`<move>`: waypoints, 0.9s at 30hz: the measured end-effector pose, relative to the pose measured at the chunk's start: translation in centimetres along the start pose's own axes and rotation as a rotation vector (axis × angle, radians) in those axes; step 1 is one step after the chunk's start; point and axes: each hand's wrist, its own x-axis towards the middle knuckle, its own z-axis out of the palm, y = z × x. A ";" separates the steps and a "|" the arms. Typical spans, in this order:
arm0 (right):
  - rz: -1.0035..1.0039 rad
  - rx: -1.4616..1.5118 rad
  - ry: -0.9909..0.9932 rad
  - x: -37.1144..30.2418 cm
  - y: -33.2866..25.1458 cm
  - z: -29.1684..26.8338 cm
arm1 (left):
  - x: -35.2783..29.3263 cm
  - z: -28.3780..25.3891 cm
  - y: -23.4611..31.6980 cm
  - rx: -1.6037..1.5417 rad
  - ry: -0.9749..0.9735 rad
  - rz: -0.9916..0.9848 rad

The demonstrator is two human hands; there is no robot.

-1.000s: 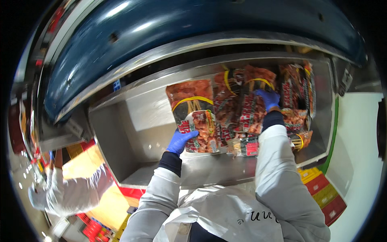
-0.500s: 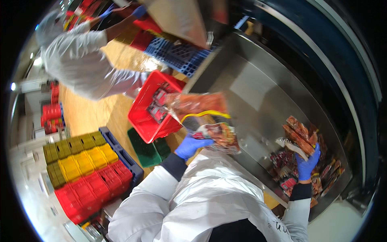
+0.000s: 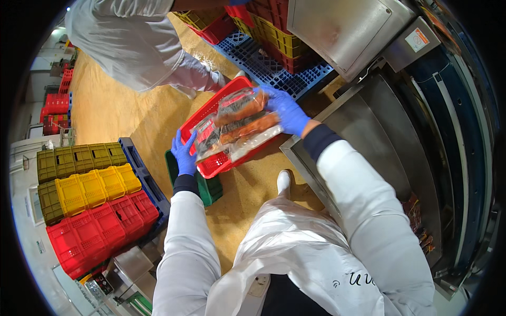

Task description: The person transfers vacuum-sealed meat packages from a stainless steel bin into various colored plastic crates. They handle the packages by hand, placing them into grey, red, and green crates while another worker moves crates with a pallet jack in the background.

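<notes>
Several clear plastic packs of reddish meat [image 3: 247, 125], with dark and red labels, lie side by side over a red plastic crate [image 3: 215, 167]. My left hand [image 3: 184, 154], in a blue glove, closes against their left end beside the crate's rim. At the far right end, my right hand [image 3: 285, 110], also blue-gloved, grips the packs with fingers over their edge. How deep the packs sit in the crate cannot be made out. A green crate [image 3: 211, 190] stands partly hidden beneath the red one.
A steel trough [image 3: 363, 124] runs along the right, with some packs [image 3: 414, 213] at its near end. A co-worker in white [image 3: 129, 47] stands far left. Stacked crates [image 3: 100, 192] stand at left on a blue pallet. Another blue pallet [image 3: 263, 68] bears crates at the back.
My right hand has moved from the trough over to the red crate. The packs from my hands are now at the crate, and my left hand has shifted left. My view has turned left.
</notes>
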 end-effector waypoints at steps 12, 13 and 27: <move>-0.086 -0.731 0.443 -26.2 -1.6 5.1 | -3.3 -0.4 14.4 -0.599 0.036 0.156; -0.020 -0.763 0.558 -30.3 -2.7 3.6 | -3.0 -3.0 19.9 -0.501 -0.023 0.233; 1.174 -1.408 1.112 -72.4 2.3 -13.6 | -15.9 10.4 63.3 -0.759 -0.923 0.760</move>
